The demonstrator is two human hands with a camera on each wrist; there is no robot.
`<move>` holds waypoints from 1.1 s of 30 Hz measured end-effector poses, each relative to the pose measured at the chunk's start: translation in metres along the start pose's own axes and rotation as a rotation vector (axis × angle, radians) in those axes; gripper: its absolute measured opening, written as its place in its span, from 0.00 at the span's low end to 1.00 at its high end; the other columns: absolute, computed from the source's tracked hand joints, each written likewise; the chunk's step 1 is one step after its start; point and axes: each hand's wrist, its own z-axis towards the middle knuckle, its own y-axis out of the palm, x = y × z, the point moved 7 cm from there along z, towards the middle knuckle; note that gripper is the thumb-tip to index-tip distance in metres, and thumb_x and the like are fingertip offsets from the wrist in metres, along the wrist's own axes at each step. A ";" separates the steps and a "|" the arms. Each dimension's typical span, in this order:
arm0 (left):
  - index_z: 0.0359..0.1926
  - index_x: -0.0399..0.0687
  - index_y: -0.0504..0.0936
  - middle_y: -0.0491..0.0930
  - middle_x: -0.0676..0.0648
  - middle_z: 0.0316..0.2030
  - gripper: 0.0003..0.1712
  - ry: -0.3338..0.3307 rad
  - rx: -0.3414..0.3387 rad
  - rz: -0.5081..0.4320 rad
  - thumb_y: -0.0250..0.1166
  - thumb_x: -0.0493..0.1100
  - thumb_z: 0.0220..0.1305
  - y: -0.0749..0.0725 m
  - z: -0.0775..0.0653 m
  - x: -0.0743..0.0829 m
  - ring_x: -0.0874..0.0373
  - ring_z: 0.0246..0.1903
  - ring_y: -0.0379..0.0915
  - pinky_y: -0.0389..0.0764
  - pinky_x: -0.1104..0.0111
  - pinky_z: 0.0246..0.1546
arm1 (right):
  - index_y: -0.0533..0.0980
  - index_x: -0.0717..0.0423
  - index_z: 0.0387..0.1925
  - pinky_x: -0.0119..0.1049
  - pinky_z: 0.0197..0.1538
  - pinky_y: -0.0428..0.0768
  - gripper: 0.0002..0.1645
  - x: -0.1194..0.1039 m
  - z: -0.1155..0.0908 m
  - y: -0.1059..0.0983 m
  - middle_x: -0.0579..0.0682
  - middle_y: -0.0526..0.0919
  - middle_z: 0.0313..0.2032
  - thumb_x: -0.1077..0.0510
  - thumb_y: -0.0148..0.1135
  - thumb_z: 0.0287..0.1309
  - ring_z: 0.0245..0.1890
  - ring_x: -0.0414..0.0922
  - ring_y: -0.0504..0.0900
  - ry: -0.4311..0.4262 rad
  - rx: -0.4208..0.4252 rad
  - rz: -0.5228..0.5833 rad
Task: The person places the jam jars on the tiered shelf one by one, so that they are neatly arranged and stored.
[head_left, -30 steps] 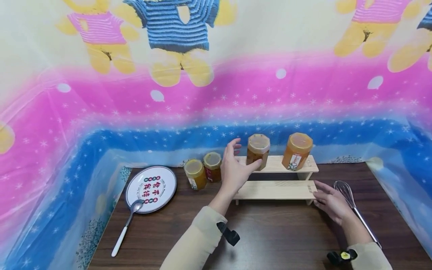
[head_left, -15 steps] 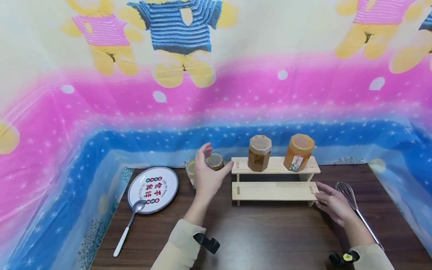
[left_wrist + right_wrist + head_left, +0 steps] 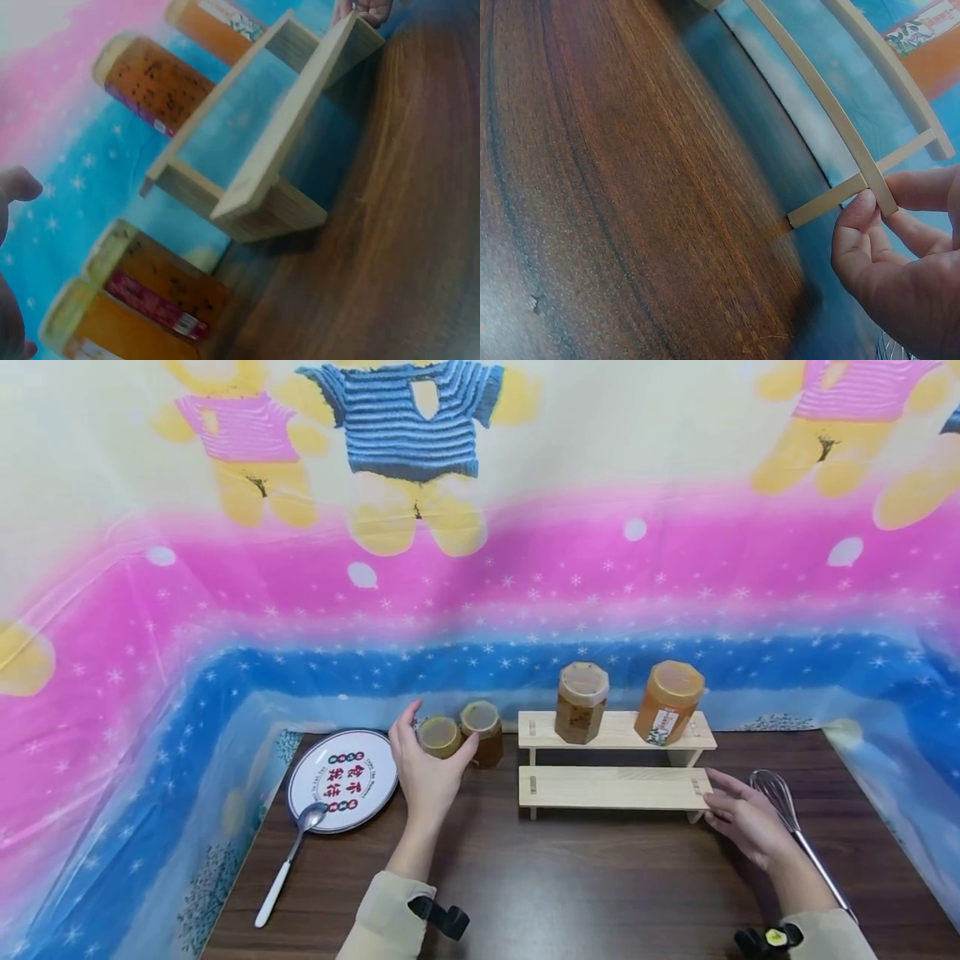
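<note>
Head view: left hand (image 3: 427,777) spread wide, gripping nothing, just beside the yellow jar (image 3: 439,735) at 9 o'clock of the wooden rack (image 3: 615,787); right hand (image 3: 750,822) pinches its lower board at 4 o'clock.

Shelf (image 3: 615,787) pale tan; plate (image 3: 309,768) wht, dk rim; tbl (image 3: 585,877) dk brn, grained.
</note>
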 end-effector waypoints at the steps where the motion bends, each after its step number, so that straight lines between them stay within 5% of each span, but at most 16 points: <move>1: 0.74 0.61 0.66 0.65 0.51 0.69 0.55 -0.011 0.000 -0.001 0.85 0.50 0.47 -0.001 -0.001 -0.005 0.54 0.66 0.63 0.67 0.47 0.65 | 0.42 0.63 0.82 0.36 0.50 0.83 0.44 0.000 0.000 0.000 0.52 0.74 0.56 0.60 0.55 0.78 0.46 0.37 0.81 0.000 0.000 -0.003; 15: 0.79 0.61 0.58 0.59 0.48 0.75 0.61 -0.137 -0.044 0.000 0.85 0.45 0.49 0.006 -0.020 -0.055 0.51 0.73 0.56 0.60 0.46 0.72 | 0.43 0.63 0.82 0.36 0.50 0.83 0.45 0.000 0.000 0.001 0.53 0.73 0.56 0.60 0.55 0.77 0.46 0.37 0.81 0.014 0.019 -0.012; 22: 0.78 0.51 0.59 0.62 0.44 0.73 0.61 -0.200 -0.046 0.024 0.85 0.47 0.48 0.010 -0.026 -0.078 0.48 0.72 0.60 0.63 0.47 0.70 | 0.43 0.62 0.82 0.36 0.49 0.83 0.44 0.000 -0.001 0.001 0.52 0.74 0.56 0.60 0.55 0.78 0.46 0.37 0.81 0.020 0.027 -0.019; 33: 0.75 0.57 0.63 0.68 0.47 0.69 0.55 -0.205 -0.045 -0.041 0.84 0.43 0.50 0.017 -0.023 -0.104 0.51 0.69 0.66 0.66 0.54 0.71 | 0.43 0.62 0.82 0.36 0.49 0.83 0.44 0.001 0.000 0.000 0.49 0.75 0.55 0.59 0.55 0.78 0.46 0.36 0.81 0.013 0.024 -0.016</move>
